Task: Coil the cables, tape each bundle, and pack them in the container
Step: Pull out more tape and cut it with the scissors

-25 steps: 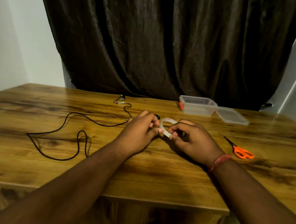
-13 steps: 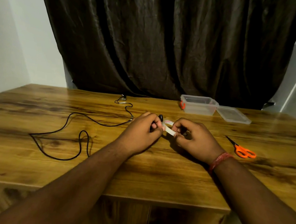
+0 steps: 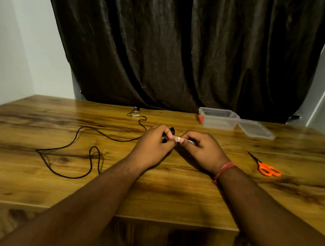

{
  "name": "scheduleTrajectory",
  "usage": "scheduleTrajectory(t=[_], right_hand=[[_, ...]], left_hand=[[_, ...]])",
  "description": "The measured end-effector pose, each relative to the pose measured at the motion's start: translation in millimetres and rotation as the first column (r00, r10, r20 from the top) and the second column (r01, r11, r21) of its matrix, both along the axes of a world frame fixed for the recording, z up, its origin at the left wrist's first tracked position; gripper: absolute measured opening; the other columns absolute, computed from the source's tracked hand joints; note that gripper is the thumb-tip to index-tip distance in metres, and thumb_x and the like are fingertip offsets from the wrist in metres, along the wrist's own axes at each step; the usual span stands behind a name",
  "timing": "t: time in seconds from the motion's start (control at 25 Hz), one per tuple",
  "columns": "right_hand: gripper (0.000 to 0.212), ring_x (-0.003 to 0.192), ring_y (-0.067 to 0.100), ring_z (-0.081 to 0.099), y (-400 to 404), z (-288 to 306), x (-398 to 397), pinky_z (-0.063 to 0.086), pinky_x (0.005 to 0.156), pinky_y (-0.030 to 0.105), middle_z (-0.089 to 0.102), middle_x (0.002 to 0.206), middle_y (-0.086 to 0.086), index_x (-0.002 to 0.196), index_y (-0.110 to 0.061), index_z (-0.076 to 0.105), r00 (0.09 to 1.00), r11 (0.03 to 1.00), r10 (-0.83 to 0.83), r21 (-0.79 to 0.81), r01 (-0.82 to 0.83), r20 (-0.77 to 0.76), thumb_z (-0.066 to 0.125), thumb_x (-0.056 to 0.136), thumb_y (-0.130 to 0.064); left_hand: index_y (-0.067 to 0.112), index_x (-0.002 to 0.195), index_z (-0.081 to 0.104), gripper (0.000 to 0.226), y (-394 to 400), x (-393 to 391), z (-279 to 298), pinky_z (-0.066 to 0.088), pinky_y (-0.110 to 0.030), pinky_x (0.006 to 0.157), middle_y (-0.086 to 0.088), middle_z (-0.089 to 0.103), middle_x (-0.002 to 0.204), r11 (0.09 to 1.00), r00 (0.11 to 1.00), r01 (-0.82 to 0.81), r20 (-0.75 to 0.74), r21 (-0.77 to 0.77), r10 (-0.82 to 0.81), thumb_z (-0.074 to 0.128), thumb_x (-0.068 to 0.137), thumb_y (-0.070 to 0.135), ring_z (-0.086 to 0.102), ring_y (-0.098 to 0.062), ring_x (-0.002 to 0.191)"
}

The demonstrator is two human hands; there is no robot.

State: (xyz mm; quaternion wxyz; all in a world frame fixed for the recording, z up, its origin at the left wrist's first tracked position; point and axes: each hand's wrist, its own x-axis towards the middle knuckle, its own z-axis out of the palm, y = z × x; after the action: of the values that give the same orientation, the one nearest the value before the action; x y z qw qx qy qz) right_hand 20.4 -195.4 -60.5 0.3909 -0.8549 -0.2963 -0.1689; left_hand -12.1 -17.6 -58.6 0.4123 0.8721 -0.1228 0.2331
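Note:
A thin black cable [image 3: 88, 135] lies loosely spread over the left half of the wooden table [image 3: 30, 185], uncoiled, with one end near the far edge. My left hand [image 3: 153, 144] and my right hand [image 3: 199, 148] meet at mid-table. My right hand grips a clear tape roll [image 3: 190, 141], mostly hidden by its fingers. A short strip of tape [image 3: 177, 139] runs between the two hands, with my left fingertips pinching its free end. A small black piece, seemingly a cable end [image 3: 171, 131], shows just behind my left fingers.
A clear plastic container [image 3: 218, 118] with an orange clip stands open at the far right of the table, its lid [image 3: 256, 129] lying beside it. Orange-handled scissors [image 3: 265, 167] lie to the right of my right hand. A dark curtain hangs behind the table.
The tape roll, in plain view between my hands a second ago, is now tucked inside my right hand. The hands have drawn closer together, with only a short strip showing. The cable has not moved.

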Motion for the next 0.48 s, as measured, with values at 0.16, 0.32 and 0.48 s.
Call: scheduleTrajectory(t=[0.16, 0.32, 0.48], right_hand=[[0.012, 0.068, -0.001, 0.056, 1.5, 1.9, -1.9, 0.042, 0.061, 0.022, 0.064, 0.07, -0.016, 0.082, -0.028, 0.068, 0.999, 1.0, -0.016, -0.014, 0.016, 0.029, 0.063, 0.093, -0.028], [0.014, 0.071, -0.001, 0.058, 0.0, 1.0, -1.5, 0.041, 0.063, 0.022, 0.065, 0.074, -0.017, 0.081, -0.033, 0.066, 0.999, 1.0, -0.005, -0.006, 0.005, 0.037, 0.062, 0.094, -0.03], [0.012, 0.075, 0.0, 0.059, 0.4, 1.3, -1.2, 0.046, 0.067, 0.023, 0.066, 0.076, -0.016, 0.087, -0.029, 0.069, 1.0, 1.0, -0.002, 0.011, 0.002, 0.019, 0.06, 0.095, -0.029]], left_hand=[[0.018, 0.095, 0.064, 0.008, 0.8, 0.7, -0.1, 0.03, -0.012, 0.05, 0.007, 0.059, 0.084, 1.0, 1.0, 0.023, -0.01, -0.02, -0.023, 0.065, 0.092, 0.026, 0.042, -0.001, 0.063], [0.024, 0.091, 0.066, 0.008, 0.4, 0.3, -0.7, 0.032, -0.022, 0.057, 0.007, 0.065, 0.092, 0.999, 1.0, 0.013, -0.023, -0.038, -0.014, 0.064, 0.093, 0.031, 0.048, -0.004, 0.069], [0.024, 0.091, 0.065, 0.006, 1.5, -3.1, 3.4, 0.046, -0.034, 0.068, 0.002, 0.066, 0.097, 0.991, 1.0, -0.012, -0.024, -0.13, 0.008, 0.062, 0.094, 0.028, 0.059, -0.019, 0.082]])
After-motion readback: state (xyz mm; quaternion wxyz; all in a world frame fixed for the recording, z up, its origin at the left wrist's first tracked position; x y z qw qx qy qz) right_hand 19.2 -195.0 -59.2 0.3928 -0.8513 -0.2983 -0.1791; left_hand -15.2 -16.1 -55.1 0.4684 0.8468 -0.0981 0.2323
